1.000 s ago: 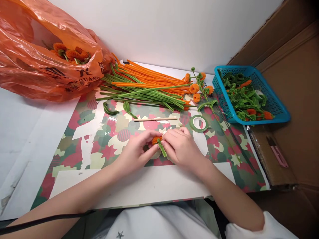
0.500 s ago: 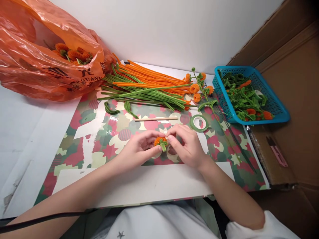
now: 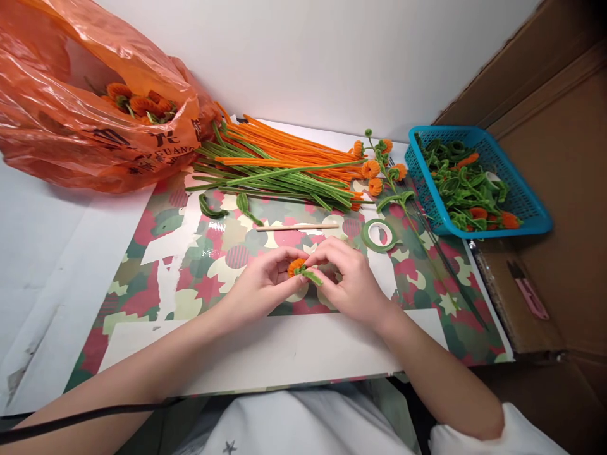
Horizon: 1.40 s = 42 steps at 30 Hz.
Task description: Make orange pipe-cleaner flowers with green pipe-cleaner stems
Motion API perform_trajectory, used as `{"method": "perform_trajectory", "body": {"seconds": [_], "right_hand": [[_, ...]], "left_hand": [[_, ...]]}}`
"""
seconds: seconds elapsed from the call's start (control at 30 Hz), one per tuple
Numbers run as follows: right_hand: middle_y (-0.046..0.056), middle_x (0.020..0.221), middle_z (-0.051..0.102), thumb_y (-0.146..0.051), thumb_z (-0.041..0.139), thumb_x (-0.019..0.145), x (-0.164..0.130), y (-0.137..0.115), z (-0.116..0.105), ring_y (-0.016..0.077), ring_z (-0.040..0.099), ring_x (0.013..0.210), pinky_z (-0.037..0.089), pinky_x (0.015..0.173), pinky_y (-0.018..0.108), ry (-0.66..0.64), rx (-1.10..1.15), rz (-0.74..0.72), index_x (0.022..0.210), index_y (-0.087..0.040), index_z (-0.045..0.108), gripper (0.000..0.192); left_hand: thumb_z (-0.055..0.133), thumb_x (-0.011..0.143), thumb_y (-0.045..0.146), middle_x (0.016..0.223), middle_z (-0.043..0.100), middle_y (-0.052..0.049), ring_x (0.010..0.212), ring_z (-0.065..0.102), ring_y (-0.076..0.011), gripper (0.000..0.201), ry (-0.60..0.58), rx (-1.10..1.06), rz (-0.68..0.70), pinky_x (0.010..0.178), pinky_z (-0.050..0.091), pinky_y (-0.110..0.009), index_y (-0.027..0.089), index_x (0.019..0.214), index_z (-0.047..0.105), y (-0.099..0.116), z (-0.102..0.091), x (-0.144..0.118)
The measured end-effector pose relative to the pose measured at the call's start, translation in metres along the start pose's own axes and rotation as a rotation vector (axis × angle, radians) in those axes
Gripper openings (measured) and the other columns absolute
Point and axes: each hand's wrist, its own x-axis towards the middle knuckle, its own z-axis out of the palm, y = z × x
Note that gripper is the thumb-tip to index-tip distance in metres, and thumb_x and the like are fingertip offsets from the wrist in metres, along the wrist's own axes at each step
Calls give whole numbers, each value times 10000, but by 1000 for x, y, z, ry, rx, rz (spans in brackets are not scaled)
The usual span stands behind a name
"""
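Both hands meet over the patterned paper mat. My left hand pinches a small orange pipe-cleaner ball. My right hand grips the short green pipe-cleaner piece that sticks out of the ball toward the right. Fingers hide most of the ball.
A pile of orange and green pipe cleaners lies behind the hands, with a wooden stick and a green tape roll. A blue basket of green and orange pieces stands right. An orange plastic bag sits left. Finished flower stem lies near the basket.
The green piece has swung from pointing down toward me to pointing right, and my right hand's fingers have shifted on it. The hands stayed in place.
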Motion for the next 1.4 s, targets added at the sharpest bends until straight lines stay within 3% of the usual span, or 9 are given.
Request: {"method": "perform_trajectory", "body": {"seconds": [0.13, 0.23, 0.4, 0.53, 0.73, 0.97, 1.1, 1.23, 1.4], "right_hand": [[6, 816, 549, -129, 552, 858, 0, 0, -2, 150, 525, 750, 404, 716, 301, -108, -17, 79, 817, -199, 526, 86], [4, 807, 547, -145, 520, 877, 1, -1, -2, 161, 520, 782, 377, 752, 317, -149, -89, 73, 796, -201, 486, 104], [34, 847, 585, -179, 438, 930, -1, -2, 1, 179, 509, 794, 324, 802, 361, -166, -345, 6, 796, -191, 479, 141], [45, 802, 599, -198, 391, 951, -4, 0, 3, 179, 473, 728, 288, 799, 377, -153, -539, -117, 789, -187, 503, 197], [15, 720, 576, -153, 427, 881, -4, 1, 5, 162, 462, 682, 284, 706, 341, -102, -464, -147, 724, -196, 493, 176], [27, 680, 558, -139, 433, 845, -3, 1, 12, 176, 461, 673, 279, 678, 344, -6, -522, -194, 680, -206, 465, 180], [-2, 663, 537, -157, 435, 858, -2, 1, 7, 151, 466, 652, 288, 697, 334, -43, -371, -167, 672, -202, 433, 191], [-22, 666, 538, -192, 387, 926, 1, 2, -4, 132, 492, 653, 321, 711, 308, -59, -67, -49, 684, -204, 423, 245], [-22, 647, 525, -205, 369, 939, 1, 3, -4, 131, 481, 640, 318, 699, 305, -18, -21, -15, 678, -205, 419, 266]], "left_hand": [[671, 794, 272, 922, 629, -43, 778, 598, -160, 179, 8, 27, -18, 648, 516, -254, 183, 949, 654, -2, -2, -1], [644, 830, 297, 980, 644, -57, 849, 613, -178, 254, -19, -13, -37, 712, 525, -281, 194, 1060, 613, -4, -2, -2], [581, 900, 300, 904, 596, -23, 754, 557, -125, 205, 5, 51, 49, 625, 449, -225, 210, 1074, 523, -10, -3, -4], [508, 929, 262, 780, 507, 22, 638, 460, -94, 121, -10, 234, 113, 549, 379, -203, 216, 1041, 521, -10, -4, -4], [496, 840, 153, 697, 490, 42, 554, 402, -81, 65, -22, 476, 222, 515, 347, -200, 208, 860, 469, -5, -1, -4], [463, 795, 117, 683, 500, 33, 581, 431, -92, 106, 57, 659, 334, 520, 365, -189, 209, 831, 502, -7, 2, -4], [500, 795, 122, 680, 474, 44, 550, 398, -81, 102, 51, 590, 310, 496, 341, -188, 209, 848, 500, -7, 0, -6], [510, 852, 167, 741, 469, 35, 583, 423, -90, 87, -12, 271, 169, 512, 361, -202, 223, 910, 476, -6, -2, -7], [591, 859, 252, 791, 487, 18, 651, 446, -104, 117, -38, 25, 65, 552, 384, -213, 218, 911, 492, 0, -3, -4]]}}
